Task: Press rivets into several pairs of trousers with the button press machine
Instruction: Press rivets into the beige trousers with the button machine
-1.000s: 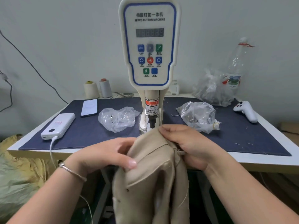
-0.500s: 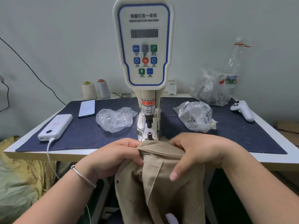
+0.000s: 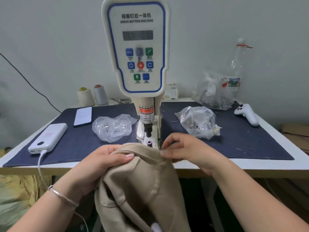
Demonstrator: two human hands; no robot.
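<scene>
Trousers nearer press, between hands

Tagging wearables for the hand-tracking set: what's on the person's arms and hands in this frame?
Both forearms are bare, no sleeves or gloves in view. The left hand has a thin silver bangle at the wrist. The right hand shows no ring, watch or band. Fingernails look short and unpainted.

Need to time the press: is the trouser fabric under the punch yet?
Not yet. The trousers stop short of the punch.
</scene>
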